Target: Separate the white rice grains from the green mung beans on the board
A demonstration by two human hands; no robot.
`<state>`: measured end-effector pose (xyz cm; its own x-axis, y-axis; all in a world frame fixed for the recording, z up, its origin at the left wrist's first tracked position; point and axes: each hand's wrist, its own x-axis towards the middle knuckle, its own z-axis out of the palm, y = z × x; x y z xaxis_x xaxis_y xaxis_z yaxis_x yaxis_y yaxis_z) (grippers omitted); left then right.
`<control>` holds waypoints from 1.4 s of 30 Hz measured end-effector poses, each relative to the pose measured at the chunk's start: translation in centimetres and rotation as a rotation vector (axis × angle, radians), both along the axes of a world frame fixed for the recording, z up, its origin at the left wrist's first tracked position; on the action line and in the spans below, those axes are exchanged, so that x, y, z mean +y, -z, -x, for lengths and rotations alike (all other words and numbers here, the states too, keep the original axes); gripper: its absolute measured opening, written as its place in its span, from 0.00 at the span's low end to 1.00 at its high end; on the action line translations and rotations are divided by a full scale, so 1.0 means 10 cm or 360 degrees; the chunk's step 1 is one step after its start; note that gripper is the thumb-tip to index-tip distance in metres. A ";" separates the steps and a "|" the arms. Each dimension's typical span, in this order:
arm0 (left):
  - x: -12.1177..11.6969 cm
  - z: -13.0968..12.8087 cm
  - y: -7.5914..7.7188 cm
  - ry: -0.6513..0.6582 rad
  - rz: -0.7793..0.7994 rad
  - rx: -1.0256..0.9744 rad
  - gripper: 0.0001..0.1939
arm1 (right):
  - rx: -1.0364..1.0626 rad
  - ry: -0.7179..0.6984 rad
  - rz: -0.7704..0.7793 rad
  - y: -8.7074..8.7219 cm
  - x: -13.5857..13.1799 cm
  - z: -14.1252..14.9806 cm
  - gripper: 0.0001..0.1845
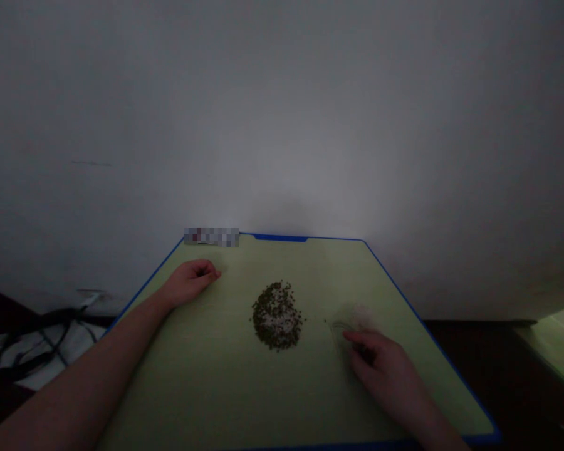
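Observation:
A round pile of small dark grains mixed with pale ones (pixel 277 316) lies mid-table. My left hand (pixel 192 280) rests to its left, fingers curled and thumb pressed against them; whatever they may hold is hidden. To the right of the pile, my right hand (pixel 385 363) pinches with thumb and forefinger. A thin, curved, wire-like object (pixel 341 325) reaches from those fingertips toward the pile; its exact kind is too faint to tell. One dark grain (pixel 325 321) sits apart near its tip. Just beyond my right hand is a faint pale patch, perhaps fine pale grains (pixel 363 315).
The pale green tabletop (pixel 216 376) has a blue edge and meets a plain wall (pixel 282 125). A blurred-out strip (pixel 211 237) lies at the back left corner. Dark cables (pixel 42 341) hang beside the table on the left.

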<state>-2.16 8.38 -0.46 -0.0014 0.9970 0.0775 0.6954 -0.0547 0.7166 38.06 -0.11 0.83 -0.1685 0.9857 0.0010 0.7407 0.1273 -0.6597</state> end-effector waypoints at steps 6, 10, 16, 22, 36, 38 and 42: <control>-0.02 -0.02 -0.03 -0.0016 -0.0024 0.0031 0.16 | -0.0027 0.0048 -0.0038 -0.03 0.03 -0.03 0.18; -0.02 -0.02 -0.04 -0.0006 -0.0026 0.0022 0.16 | -0.0038 -0.0018 -0.0040 -0.01 0.08 0.03 0.18; -0.01 0.01 0.00 -0.0001 -0.0028 0.0061 0.16 | -0.0026 -0.0142 -0.0092 0.01 0.17 0.09 0.17; 0.00 0.00 0.01 0.0011 -0.0021 0.0039 0.16 | -0.0005 -0.0315 -0.0091 0.01 0.11 0.21 0.17; -0.02 -0.01 -0.01 -0.0018 -0.0019 -0.0005 0.16 | -0.0181 -0.0065 -0.0114 -0.02 0.21 0.10 0.19; -0.02 0.00 0.01 -0.0019 -0.0002 -0.0002 0.16 | -0.0196 -0.0104 -0.0177 -0.06 0.26 0.11 0.19; -0.03 0.01 0.02 -0.0004 -0.0011 0.0011 0.16 | -0.0217 -0.0250 -0.0222 -0.13 0.37 0.24 0.24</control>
